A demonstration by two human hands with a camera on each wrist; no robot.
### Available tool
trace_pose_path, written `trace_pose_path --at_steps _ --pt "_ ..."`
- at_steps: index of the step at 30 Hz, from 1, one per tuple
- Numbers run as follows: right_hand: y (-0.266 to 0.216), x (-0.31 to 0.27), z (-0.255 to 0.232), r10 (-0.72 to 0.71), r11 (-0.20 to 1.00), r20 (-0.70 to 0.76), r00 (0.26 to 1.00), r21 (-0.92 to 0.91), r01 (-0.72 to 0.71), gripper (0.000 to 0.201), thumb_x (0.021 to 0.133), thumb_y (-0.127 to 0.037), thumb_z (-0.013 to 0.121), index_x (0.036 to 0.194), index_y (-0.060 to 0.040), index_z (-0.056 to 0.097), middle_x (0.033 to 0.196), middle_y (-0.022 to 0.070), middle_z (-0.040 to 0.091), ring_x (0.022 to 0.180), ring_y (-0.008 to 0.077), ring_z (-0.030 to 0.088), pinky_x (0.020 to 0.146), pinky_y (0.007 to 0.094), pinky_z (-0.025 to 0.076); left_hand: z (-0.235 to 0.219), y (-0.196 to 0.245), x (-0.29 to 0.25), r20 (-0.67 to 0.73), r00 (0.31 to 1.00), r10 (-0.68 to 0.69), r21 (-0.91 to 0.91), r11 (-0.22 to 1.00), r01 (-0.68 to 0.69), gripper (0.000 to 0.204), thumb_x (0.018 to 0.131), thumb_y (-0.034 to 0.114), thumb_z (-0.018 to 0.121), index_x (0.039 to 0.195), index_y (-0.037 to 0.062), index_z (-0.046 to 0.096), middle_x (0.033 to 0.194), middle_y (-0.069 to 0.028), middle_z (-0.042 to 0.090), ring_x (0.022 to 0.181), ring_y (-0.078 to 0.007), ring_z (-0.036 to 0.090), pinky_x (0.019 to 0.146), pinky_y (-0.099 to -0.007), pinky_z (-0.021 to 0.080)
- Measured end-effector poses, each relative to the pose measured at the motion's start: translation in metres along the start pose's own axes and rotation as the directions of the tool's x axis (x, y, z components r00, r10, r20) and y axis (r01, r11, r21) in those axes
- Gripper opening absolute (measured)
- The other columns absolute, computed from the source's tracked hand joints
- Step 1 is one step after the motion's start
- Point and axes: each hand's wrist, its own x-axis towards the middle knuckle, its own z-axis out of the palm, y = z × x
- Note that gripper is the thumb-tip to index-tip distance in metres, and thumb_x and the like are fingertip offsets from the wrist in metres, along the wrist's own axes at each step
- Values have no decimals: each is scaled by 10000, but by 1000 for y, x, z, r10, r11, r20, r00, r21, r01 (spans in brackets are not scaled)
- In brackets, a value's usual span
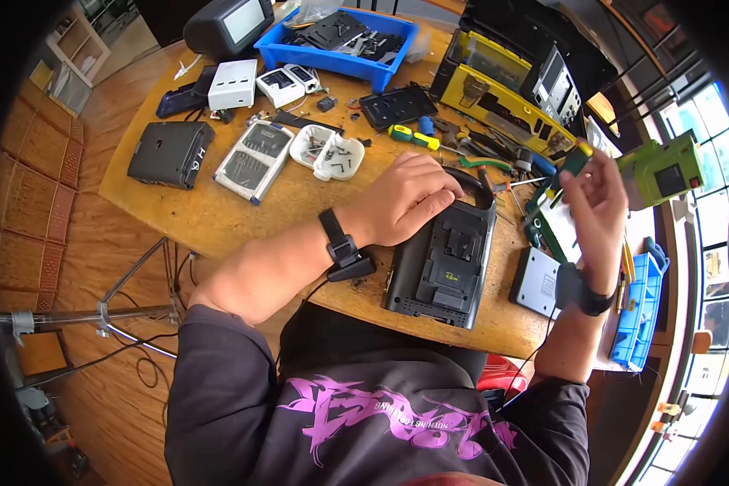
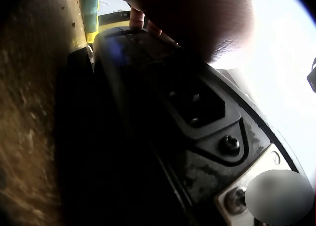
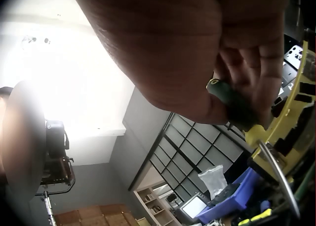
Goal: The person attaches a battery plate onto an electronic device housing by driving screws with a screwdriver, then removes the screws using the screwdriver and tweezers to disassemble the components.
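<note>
A black boxy device [image 1: 441,271] with a carry handle [image 1: 479,188] lies at the table's front edge. My left hand [image 1: 409,198] grips its upper left part, fingers bent over beside the handle and thumb along the top. In the left wrist view, a power inlet socket [image 2: 200,105] and a screw [image 2: 230,144] show on the device's side, under the palm. My right hand [image 1: 599,206] is raised to the right of the device, holding a screwdriver [image 3: 229,101] with a green and yellow handle. The screwdriver's metal shaft [image 3: 277,169] points away from the palm.
Left of the device are a white tray of screws [image 1: 332,155], a bit case [image 1: 253,160] and a black box [image 1: 168,154]. A blue bin [image 1: 381,74] and yellow toolbox [image 1: 506,109] stand behind. Loose tools, including another screwdriver [image 1: 413,136], lie beyond the handle. A grey square box [image 1: 535,279] sits right.
</note>
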Motion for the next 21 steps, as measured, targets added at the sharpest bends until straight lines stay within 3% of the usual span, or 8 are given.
trace_pose_path --at_steps 3,6,12,21 --pt "-49 24 28 -127 979 51 991 164 117 494 1029 -15 742 1481 52 554 1181 104 749 1030 122 727 864 252 582 -2 2 0 0 1000 7 -9 1000 -7 298 1131 295 548 1155 75 748 1050 -113 714 1077 -320 641 1032 -436 422" --pt "-69 45 65 -160 956 195 968 276 102 404 1048 -60 744 1398 61 582 1247 179 769 1134 177 747 953 300 617 -5 5 1 16 1000 0 6 1000 0 266 1127 288 561 1141 88 735 1028 -106 709 1064 -319 644 1032 -440 425" --pt "-70 72 142 -180 949 490 853 313 21 345 990 -1 801 1283 56 628 1121 90 776 1042 95 734 910 244 615 -1 0 -1 -32 998 62 38 997 -60 225 1108 279 593 1115 95 721 1021 -87 714 1050 -311 658 1036 -458 435" --pt "-42 91 191 -179 973 616 767 227 45 317 965 3 824 1224 68 652 1082 62 764 1011 76 734 876 232 614 0 -2 -2 -76 993 94 59 994 -90 222 1070 260 649 1050 45 700 1010 -108 706 1015 -316 664 1013 -454 452"
